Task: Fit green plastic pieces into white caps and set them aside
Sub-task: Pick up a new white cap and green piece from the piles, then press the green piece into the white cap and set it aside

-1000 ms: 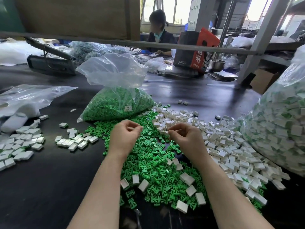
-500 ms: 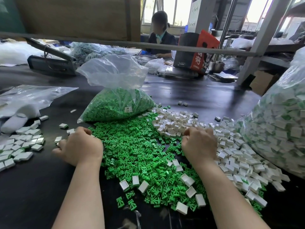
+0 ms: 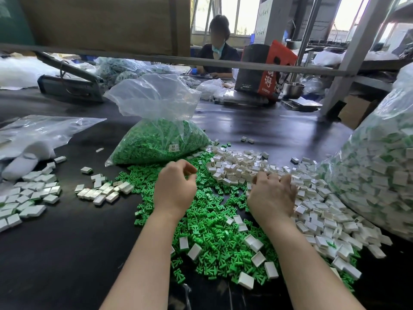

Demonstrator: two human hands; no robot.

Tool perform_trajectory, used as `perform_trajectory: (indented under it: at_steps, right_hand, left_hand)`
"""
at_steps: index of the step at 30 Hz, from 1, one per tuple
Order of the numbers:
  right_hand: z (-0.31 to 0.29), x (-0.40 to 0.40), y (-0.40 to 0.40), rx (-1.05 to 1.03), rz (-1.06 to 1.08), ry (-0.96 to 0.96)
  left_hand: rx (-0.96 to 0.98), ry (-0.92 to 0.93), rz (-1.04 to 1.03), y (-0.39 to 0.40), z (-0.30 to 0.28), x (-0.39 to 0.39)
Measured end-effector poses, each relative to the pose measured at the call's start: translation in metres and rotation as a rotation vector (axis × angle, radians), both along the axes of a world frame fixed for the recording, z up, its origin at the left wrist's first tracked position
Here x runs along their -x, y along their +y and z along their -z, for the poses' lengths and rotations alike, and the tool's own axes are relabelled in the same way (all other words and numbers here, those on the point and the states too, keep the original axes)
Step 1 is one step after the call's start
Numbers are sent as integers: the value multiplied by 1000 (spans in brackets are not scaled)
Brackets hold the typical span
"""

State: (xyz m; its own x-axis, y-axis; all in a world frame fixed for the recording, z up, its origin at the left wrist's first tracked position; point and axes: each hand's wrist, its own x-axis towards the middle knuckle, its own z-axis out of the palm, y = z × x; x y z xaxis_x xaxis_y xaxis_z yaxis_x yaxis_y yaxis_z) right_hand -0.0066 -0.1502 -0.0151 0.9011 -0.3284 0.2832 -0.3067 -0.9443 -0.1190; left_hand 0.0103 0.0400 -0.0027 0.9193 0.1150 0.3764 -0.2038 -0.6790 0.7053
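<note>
Loose green plastic pieces [image 3: 207, 222] lie in a heap on the black table [image 3: 67, 253] in front of me. Beside them on the right spreads a heap of white caps [image 3: 241, 168]. My left hand [image 3: 176, 186] hovers over the far edge of the green heap, its fingers loosely curled, with nothing visible between thumb and forefinger. My right hand [image 3: 272, 195] rests palm down on the white caps; its fingertips are hidden among them. Fitted caps [image 3: 105, 191] lie in a small cluster to the left, and a larger cluster [image 3: 29, 198] lies at the far left.
An open clear bag of green pieces [image 3: 156, 142] stands behind the heap. A big bag of fitted caps [image 3: 380, 175] fills the right side. Flat plastic bags [image 3: 33, 135] lie at the left. A person works at the far side beyond a metal bar [image 3: 223, 63].
My left hand swung left to the small cluster of fitted caps, then came back over the green heap. My right hand moved right from the middle onto the white caps.
</note>
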Motion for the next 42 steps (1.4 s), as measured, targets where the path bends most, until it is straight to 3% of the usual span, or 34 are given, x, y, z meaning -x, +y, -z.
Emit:
perform_trajectory:
  at_steps: [6, 8, 13, 15, 20, 23, 25, 27, 38, 42]
  right_hand:
    - [4, -2, 2, -34, -31, -129]
    - [2, -2, 2, -150, -97, -224]
    - [-17, -2, 13, -1177, -424, -189]
    - [-19, -1, 16, -1303, -468, -164]
    - [-15, -1, 13, -1197, -486, -119]
    - [-12, 0, 11, -775, -541, 29]
    - [-10, 1, 13, -447, -588, 188]
    - [-11, 2, 18, -324, -597, 281]
    - [-10, 0, 20, -390, -637, 211]
    - [-8, 0, 17, -586, -598, 56]
  left_hand:
    - [34, 53, 226, -25, 4, 4]
    - [36, 70, 300, -28, 4, 6]
    - [182, 49, 389, -31, 4, 6]
    - [306, 36, 403, -30, 2, 6]
    - [695, 156, 387, -23, 1, 4]
    - [1005, 248, 392, -22, -3, 4]
    - [1091, 272, 419, -21, -3, 3]
    - [1116, 279, 459, -20, -3, 4]
    - [1253, 287, 564, -15, -5, 4]
    - [1271, 318, 511, -16, -8, 6]
